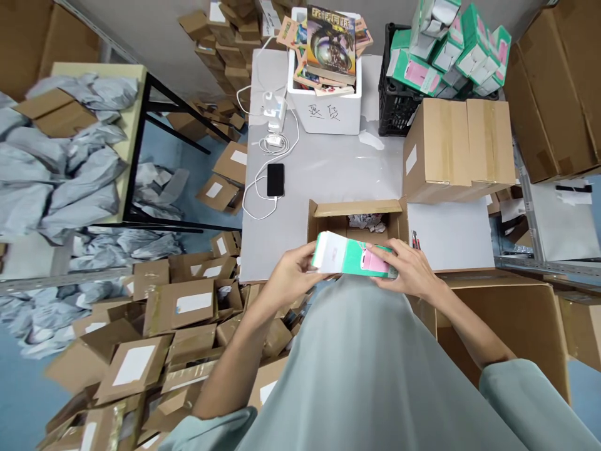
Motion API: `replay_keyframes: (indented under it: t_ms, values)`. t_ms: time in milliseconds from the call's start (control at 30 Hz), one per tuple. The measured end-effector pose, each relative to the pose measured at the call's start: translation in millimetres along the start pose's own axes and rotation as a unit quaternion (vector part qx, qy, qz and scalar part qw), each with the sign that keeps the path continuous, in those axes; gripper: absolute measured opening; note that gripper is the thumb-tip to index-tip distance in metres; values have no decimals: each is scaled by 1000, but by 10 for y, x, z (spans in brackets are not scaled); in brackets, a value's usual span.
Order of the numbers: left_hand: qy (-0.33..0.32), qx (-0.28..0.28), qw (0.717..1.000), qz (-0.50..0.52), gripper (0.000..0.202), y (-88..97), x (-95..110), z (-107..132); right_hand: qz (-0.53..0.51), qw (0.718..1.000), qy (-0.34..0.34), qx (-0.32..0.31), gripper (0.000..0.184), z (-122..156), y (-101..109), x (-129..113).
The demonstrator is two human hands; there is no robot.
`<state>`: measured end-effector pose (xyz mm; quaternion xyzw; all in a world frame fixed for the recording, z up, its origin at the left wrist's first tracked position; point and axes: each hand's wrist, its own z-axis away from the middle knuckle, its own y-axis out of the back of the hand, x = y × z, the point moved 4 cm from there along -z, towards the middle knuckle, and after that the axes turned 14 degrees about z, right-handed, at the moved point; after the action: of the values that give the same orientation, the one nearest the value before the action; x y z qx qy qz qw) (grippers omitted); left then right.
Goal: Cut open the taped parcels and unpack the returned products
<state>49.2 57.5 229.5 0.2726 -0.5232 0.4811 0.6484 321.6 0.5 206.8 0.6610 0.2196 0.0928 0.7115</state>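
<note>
Both my hands hold a green, white and pink product box (350, 258) flat in front of my body, just over the near edge of the table. My left hand (295, 269) is closed on its white left end. My right hand (407, 270) grips its pink right end, fingers curled over the top. Right behind the product box stands a small open cardboard box (354, 212) with crumpled paper inside, flaps up.
On the grey table (323, 169) lie a black phone (275, 180) on a white cable, a white foam bin of books (328, 94), a black crate of green boxes (399, 94) and a taped carton (457, 150). Sealed parcels (159, 332) pile on the floor at left; grey mailer bags (70, 163) cover a side table.
</note>
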Motion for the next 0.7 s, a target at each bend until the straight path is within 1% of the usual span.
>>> replay_keyframes:
  t_ms: [33, 67, 167, 200, 233, 300, 333, 367, 433, 500, 533, 567, 633, 667, 700]
  values:
    - [-4, 1, 1000, 15, 55, -7, -23, 34, -4, 1000, -9, 5, 70, 14, 10, 16]
    - [-27, 5, 999, 23, 58, -1, -27, 62, -8, 1000, -16, 12, 70, 30, 22, 29]
    - [-146, 27, 989, -2, 73, 54, 38, 92, -26, 999, -22, 42, 67, 78, 55, 52]
    - [-174, 22, 984, -22, 72, 61, 57, 82, -32, 998, -22, 52, 68, 93, 64, 55]
    - [-190, 8, 981, -42, 63, 59, 67, 61, -38, 997, -21, 59, 69, 107, 70, 54]
    - [-200, -22, 977, -72, 30, 35, 58, 4, -44, 997, -19, 65, 72, 130, 71, 50]
    - [-206, -28, 975, -79, 26, 20, 48, -23, -42, 997, -19, 63, 72, 139, 66, 46]
    - [-215, -25, 973, -85, 28, 5, 38, -46, -40, 997, -19, 59, 72, 146, 58, 43]
    - [-228, -3, 969, -98, 30, -28, 16, -75, -35, 998, -21, 54, 72, 157, 36, 41]
    - [-213, 16, 971, -110, 27, -72, -9, -84, -30, 998, -23, 55, 72, 169, 12, 43]
    - [-191, 27, 975, -109, 24, -90, -24, -81, -26, 998, -24, 57, 72, 177, -1, 44]
    - [-163, 42, 981, -100, 25, -101, -40, -71, -21, 998, -26, 58, 71, 186, -16, 44]
    - [-115, 84, 988, -61, 47, -108, -70, -30, -8, 998, -33, 59, 69, 209, -44, 41]
    - [-100, 107, 989, -36, 54, -109, -82, 0, -1, 997, -37, 63, 68, 221, -56, 36]
    - [-93, 127, 987, -8, 54, -113, -92, 32, 5, 997, -42, 68, 67, 234, -65, 28]
